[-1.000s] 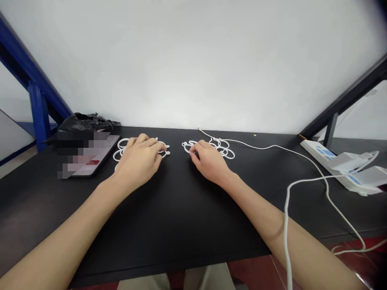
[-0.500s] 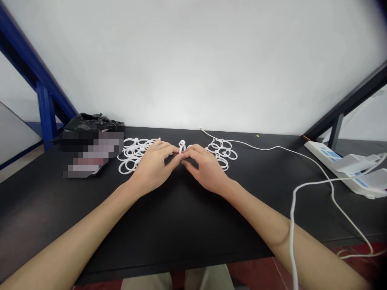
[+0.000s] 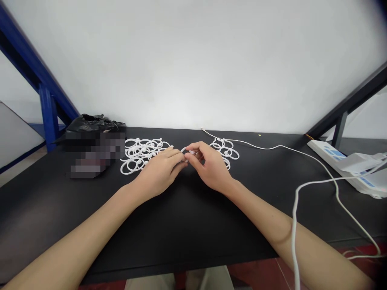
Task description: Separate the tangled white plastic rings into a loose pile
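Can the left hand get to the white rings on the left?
Probably yes: the left hand is close beside those white rings, with no barrier showing between, though it seems busy with a white piece.

Site appears to be a workshop or light-assembly station; the exact trade cannot be determined. Grounds: a plain black bench (image 3: 193,225) stands before a smooth white panel (image 3: 193,64). Sloping braces flank it, a blue frame (image 3: 27,60) at left and a dark bar (image 3: 347,104) at right, in the manner of industrial benching. A power strip (image 3: 328,152) bearing bulky adapters (image 3: 358,162) lies at the right end, a white cable (image 3: 293,229) trailing loosely nearby. Numerous similar white rings (image 3: 144,148) lie in loose piles. Flooring (image 3: 266,274) is red, marked by a thin pale line.
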### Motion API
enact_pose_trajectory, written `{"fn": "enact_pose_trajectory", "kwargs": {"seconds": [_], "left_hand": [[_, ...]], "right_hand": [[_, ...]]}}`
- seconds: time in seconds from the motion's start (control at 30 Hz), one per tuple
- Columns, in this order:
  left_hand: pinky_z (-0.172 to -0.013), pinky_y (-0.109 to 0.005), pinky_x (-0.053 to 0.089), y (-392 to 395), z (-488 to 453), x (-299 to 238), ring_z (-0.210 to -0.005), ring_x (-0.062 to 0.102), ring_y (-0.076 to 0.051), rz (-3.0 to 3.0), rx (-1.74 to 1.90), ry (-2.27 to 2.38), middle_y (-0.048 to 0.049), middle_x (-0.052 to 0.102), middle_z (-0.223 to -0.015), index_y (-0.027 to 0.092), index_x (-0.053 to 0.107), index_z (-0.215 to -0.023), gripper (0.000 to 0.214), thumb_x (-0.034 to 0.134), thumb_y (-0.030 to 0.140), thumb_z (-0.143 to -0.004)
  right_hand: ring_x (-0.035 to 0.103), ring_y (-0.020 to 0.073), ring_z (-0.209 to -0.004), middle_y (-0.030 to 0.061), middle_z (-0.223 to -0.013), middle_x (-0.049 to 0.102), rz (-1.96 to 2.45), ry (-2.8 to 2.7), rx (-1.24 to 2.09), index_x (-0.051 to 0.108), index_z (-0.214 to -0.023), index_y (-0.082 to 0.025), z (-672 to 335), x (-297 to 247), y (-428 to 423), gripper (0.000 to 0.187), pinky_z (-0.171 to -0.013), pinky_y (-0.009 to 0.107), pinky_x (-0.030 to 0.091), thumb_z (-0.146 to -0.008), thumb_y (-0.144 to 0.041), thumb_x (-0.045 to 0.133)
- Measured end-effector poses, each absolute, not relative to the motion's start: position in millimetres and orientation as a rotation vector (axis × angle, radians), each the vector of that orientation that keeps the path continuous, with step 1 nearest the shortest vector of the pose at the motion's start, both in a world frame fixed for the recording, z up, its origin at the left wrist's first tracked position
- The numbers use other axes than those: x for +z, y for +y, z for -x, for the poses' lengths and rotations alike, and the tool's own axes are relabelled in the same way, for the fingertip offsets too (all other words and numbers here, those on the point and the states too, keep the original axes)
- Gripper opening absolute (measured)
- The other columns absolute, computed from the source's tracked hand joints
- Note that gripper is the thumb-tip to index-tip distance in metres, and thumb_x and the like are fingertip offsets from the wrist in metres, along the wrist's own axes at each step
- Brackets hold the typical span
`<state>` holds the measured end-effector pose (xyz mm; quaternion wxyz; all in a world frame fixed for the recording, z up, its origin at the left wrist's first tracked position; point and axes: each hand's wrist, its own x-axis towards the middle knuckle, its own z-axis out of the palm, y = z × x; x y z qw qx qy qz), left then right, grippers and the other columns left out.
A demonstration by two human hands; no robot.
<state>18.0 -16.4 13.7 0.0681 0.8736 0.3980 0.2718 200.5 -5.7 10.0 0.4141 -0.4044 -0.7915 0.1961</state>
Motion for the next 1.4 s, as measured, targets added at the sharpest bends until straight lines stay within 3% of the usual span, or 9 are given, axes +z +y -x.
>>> {"fn": "enact_pose_trajectory", "kwargs": {"seconds": [0.37, 0.5, 0.63, 0.7, 0.9, 1.0, 1.1, 1.2, 1.4], "left_hand": [[-0.075, -0.034, 0.045, -15.4, -18.3, 10.2, -0.078, 0.05, -0.02, -2.755, 0.849, 1.176, -0.0031, 0.064, -0.081, 0.02, 0.062, -0.089, 0.021, 0.046, 0.029, -0.098], [-0.09, -0.046, 0.045, -10.1, -6.4, 19.4, -0.102, 0.053, -0.029, -2.638, 1.087, 1.641, -0.0098, 0.066, -0.111, 0.02, 0.065, -0.102, 0.031, 0.045, 0.044, -0.096], [-0.09, -0.068, 0.04, 1.5, 22.1, 23.5, -0.125, 0.04, -0.048, -2.191, 1.009, 2.317, -0.0234, 0.048, -0.14, 0.016, 0.057, -0.126, 0.057, 0.034, 0.057, -0.094], [-0.087, -0.072, 0.039, 8.2, 37.3, 18.4, -0.128, 0.037, -0.052, -2.018, 0.912, 2.41, -0.0262, 0.042, -0.143, 0.016, 0.055, -0.13, 0.064, 0.033, 0.063, -0.091], [-0.078, -0.076, 0.039, 18.2, 57.6, 6.8, -0.119, 0.043, -0.056, -2.025, 0.994, 2.405, -0.0296, 0.054, -0.125, 0.017, 0.065, -0.11, 0.062, 0.036, 0.067, -0.088], [-0.084, -0.069, 0.04, 14.7, 48.3, 15.8, -0.115, 0.048, -0.048, -2.24, 1.214, 2.287, -0.0254, 0.058, -0.119, 0.017, 0.064, -0.108, 0.05, 0.038, 0.057, -0.093], [-0.091, -0.052, 0.045, 3.7, 23.8, 23.2, -0.107, 0.053, -0.033, -2.53, 1.261, 1.893, -0.0148, 0.064, -0.106, 0.017, 0.064, -0.104, 0.035, 0.04, 0.042, -0.097], [-0.086, -0.04, 0.047, -11.1, -8.4, 19.5, -0.093, 0.055, -0.023, -2.745, 1.213, 1.406, -0.0064, 0.067, -0.097, 0.019, 0.064, -0.097, 0.025, 0.044, 0.035, -0.098], [-0.077, -0.036, 0.046, -22.3, -35.0, 4.5, -0.083, 0.052, -0.021, -2.753, 1.123, 1.305, -0.0042, 0.066, -0.09, 0.018, 0.061, -0.095, 0.016, 0.053, 0.032, -0.096]], "right_hand": [[0.061, 0.0116, -0.07, -0.0006, -0.083, 0.069, 0.949, -1.999, 0.423, 0.061, -0.084, -0.02, -202.3, 10.6, -0.4, 0.009, -0.067, 0.024, 0.046, -0.093, -0.021, 0.057], [0.06, 0.0115, -0.067, -0.0013, -0.078, 0.069, 0.984, -1.991, 0.409, 0.062, -0.084, -0.021, -203.3, 13.0, -0.5, 0.009, -0.066, 0.024, 0.044, -0.092, -0.024, 0.059], [0.057, 0.0101, -0.062, -0.0025, -0.074, 0.068, 1.023, -1.98, 0.423, 0.062, -0.081, -0.021, -204.0, 14.9, -1.9, 0.012, -0.063, 0.023, 0.043, -0.091, -0.024, 0.059], [0.056, 0.0098, -0.061, -0.0029, -0.073, 0.067, 1.03, -1.986, 0.425, 0.063, -0.08, -0.021, -204.0, 15.3, -2.6, 0.013, -0.063, 0.023, 0.042, -0.092, -0.024, 0.059], [0.057, 0.0104, -0.062, -0.0024, -0.075, 0.068, 1.052, -1.993, 0.41, 0.063, -0.078, -0.021, -204.0, 16.8, -3.4, 0.014, -0.065, 0.024, 0.043, -0.091, -0.025, 0.059], [0.058, 0.0107, -0.062, -0.0024, -0.074, 0.068, 1.068, -1.985, 0.398, 0.063, -0.078, -0.021, -204.0, 17.9, -3.2, 0.015, -0.066, 0.024, 0.044, -0.091, -0.024, 0.059], [0.059, 0.011, -0.061, -0.0021, -0.074, 0.069, 1.091, -1.933, 0.411, 0.064, -0.08, -0.021, -203.8, 17.0, -1.8, 0.013, -0.066, 0.024, 0.045, -0.091, -0.025, 0.059], [0.061, 0.0111, -0.06, -0.0016, -0.075, 0.069, 1.113, -1.852, 0.417, 0.066, -0.085, -0.021, -204.3, 14.7, 0.4, 0.01, -0.065, 0.025, 0.047, -0.091, -0.025, 0.058], [0.062, 0.0109, -0.06, -0.0014, -0.078, 0.071, 1.099, -1.836, 0.434, 0.067, -0.089, -0.021, -204.6, 14.8, -1.2, 0.01, -0.063, 0.024, 0.048, -0.09, -0.024, 0.057]]}}
